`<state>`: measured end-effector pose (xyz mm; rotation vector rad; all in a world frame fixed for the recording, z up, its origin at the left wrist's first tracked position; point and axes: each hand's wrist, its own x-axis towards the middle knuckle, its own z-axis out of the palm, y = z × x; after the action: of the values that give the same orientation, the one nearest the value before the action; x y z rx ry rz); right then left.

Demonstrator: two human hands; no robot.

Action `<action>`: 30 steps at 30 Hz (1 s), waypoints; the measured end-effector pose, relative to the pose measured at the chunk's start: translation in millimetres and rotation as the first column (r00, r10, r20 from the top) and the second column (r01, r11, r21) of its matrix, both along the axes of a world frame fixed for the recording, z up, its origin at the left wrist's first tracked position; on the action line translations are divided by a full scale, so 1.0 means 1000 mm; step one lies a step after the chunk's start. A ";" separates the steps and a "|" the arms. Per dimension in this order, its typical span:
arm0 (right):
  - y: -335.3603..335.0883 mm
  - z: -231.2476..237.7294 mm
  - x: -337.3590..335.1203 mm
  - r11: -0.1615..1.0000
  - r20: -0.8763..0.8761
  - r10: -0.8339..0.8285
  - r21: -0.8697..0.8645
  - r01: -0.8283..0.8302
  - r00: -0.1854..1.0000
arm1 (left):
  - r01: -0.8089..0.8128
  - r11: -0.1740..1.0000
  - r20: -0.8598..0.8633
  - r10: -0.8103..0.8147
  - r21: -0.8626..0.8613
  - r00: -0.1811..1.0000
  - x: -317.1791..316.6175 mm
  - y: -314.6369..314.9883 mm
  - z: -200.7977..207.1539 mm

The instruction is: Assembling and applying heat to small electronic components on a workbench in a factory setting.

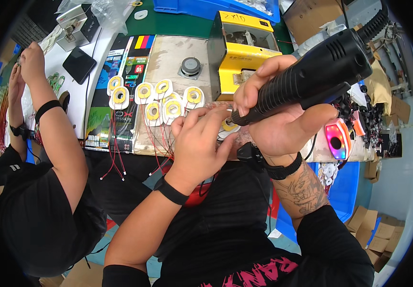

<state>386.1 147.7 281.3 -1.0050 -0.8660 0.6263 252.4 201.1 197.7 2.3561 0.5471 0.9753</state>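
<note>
My right hand grips a black corded electric screwdriver, its ribbed grip lying across the palm. The tool's front end points down and left at a round white part with a yellow ring. Around that part's edge, the fingers and thumb of my left hand are closed; they hide much of it. Just left of there, several similar white-and-yellow discs with thin red wires lie on the worktop. Where the tool's tip meets the part is hidden by my fingers.
A yellow machine stands behind my right hand, beside a round grey speaker. To the right sits a device with glowing coloured lights. At the left, another person's arm works nearby. A blue bin is below the table's right edge.
</note>
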 end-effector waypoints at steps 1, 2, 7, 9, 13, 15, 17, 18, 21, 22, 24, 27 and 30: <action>0.000 -0.001 0.000 1.000 -0.023 0.022 0.022 -0.021 1.000 | -0.004 1.000 0.001 0.004 -0.001 1.000 0.000 0.000 0.000; 0.001 -0.003 0.000 0.999 -0.022 0.025 0.022 -0.025 0.999 | -0.002 1.000 -0.001 0.002 -0.007 1.000 -0.001 0.000 0.000; 0.003 -0.014 0.003 0.985 -0.149 0.123 0.138 -0.103 0.981 | -0.002 0.999 0.003 0.003 -0.033 1.000 -0.001 -0.001 0.002; 0.004 -0.017 0.005 0.982 -0.161 0.138 0.152 -0.113 0.977 | -0.002 0.999 -0.002 0.002 -0.042 1.000 -0.001 -0.001 0.002; 0.005 -0.021 0.006 0.975 -0.174 0.161 0.183 -0.128 0.972 | 0.001 0.999 -0.011 -0.001 -0.042 1.000 -0.002 -0.001 0.001; 0.005 -0.022 0.006 0.974 -0.179 0.162 0.188 -0.128 0.970 | -0.001 0.999 0.003 0.001 -0.033 1.000 -0.001 -0.001 0.002; 0.005 -0.025 0.006 0.972 -0.186 0.167 0.194 -0.130 0.968 | -0.002 0.999 -0.014 0.002 -0.039 1.000 -0.002 -0.001 0.003; 0.006 -0.026 0.006 0.973 -0.190 0.165 0.192 -0.128 0.968 | -0.004 0.999 -0.030 0.002 -0.045 1.000 -0.002 -0.002 0.003; 0.006 -0.026 0.006 0.975 -0.194 0.158 0.188 -0.121 0.968 | -0.015 0.999 -0.015 0.015 -0.032 1.000 -0.001 -0.002 0.002; 0.006 -0.026 0.006 0.975 -0.195 0.156 0.187 -0.119 0.968 | -0.014 0.999 -0.014 0.013 -0.032 1.000 0.000 -0.002 0.002; 0.007 -0.025 0.005 0.977 -0.192 0.145 0.183 -0.110 0.971 | -0.008 1.000 -0.004 0.008 -0.029 1.000 -0.001 -0.002 0.002; 0.007 -0.025 0.005 0.982 -0.192 0.121 0.168 -0.089 0.974 | -0.012 0.999 -0.012 0.012 -0.030 1.000 0.000 -0.002 0.002; 0.006 -0.024 0.003 0.986 -0.206 0.102 0.153 -0.071 0.973 | -0.012 0.999 -0.016 0.012 -0.041 1.000 -0.001 -0.002 0.001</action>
<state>388.9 154.1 257.1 -0.7562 -0.7564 0.7212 251.1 199.2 199.0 2.3288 0.5824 0.9428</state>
